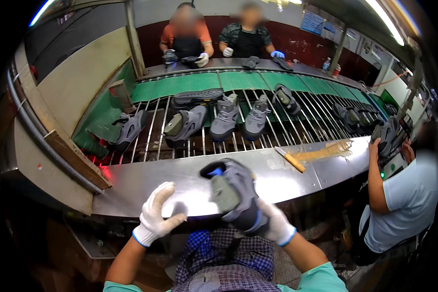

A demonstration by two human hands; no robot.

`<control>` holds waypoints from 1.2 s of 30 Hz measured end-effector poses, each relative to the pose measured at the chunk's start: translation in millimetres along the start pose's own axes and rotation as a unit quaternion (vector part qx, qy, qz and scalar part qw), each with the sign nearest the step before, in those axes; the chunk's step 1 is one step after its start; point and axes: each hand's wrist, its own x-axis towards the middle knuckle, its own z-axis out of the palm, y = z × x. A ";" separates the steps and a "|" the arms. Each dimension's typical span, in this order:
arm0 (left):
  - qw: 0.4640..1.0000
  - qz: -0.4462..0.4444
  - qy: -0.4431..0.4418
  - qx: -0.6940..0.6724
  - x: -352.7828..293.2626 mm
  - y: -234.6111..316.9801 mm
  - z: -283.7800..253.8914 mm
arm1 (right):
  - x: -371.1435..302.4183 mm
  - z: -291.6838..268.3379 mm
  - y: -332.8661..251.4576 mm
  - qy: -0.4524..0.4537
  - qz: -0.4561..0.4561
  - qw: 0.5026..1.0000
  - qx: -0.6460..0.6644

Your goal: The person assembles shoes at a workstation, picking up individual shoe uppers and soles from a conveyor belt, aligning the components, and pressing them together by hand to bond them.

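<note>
A grey shoe (233,190) with a dark sole and a green-grey insert in its opening is raised over the front edge of the steel counter, slightly blurred. My right hand (275,221), in a white knit glove, grips it from the right at its lower end. To the left of the shoe, my left hand (158,211) is gloved the same way. Its fingers are spread, apart from the shoe, with nothing in them. On the counter to the right lies a knife (290,159) with a yellow handle.
Beyond the steel counter (180,168), a metal rod conveyor (153,131) carries several grey shoes (225,119). A wooden-edged machine housing (90,87) stands at left. Two people with gloves work across the line; another person (404,194) at right holds a shoe. Brown tape (326,152) covers part of the counter.
</note>
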 end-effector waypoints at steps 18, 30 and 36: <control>0.951 -0.172 0.064 0.248 -39.1 -83.2 -6.0 | 198.4 27.7 -68.8 0.178 -0.164 0.907 -0.344; 0.940 -0.334 -0.012 0.074 195.1 -253.9 1.7 | 307.8 35.0 -21.4 0.007 -0.280 0.680 -0.678; 0.855 -0.475 -0.034 -0.206 308.8 -345.6 45.1 | 317.5 32.0 -9.1 -0.023 -0.275 0.631 -0.725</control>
